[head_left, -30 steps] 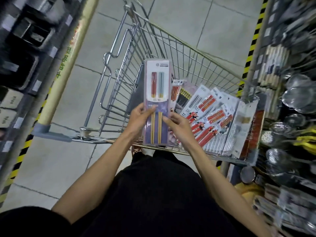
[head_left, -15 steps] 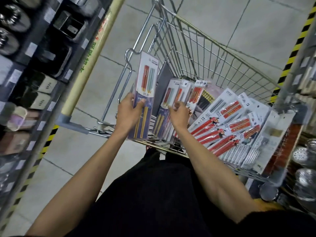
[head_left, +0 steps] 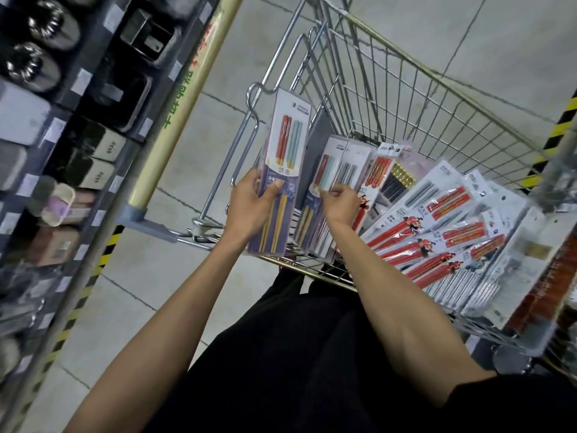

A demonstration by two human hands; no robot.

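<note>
- a shopper's left hand [head_left: 248,210] grips a chopstick pack [head_left: 288,142], thumb across its front and fingers curled behind, holding it upright at the wire cart's [head_left: 437,98] near left corner.
- the right hand [head_left: 342,206] pinches a second pack [head_left: 327,170] (same red and teal sticks) standing inside the cart's near wall.
- red-printed packs [head_left: 437,220] fan across the cart's right side.
</note>
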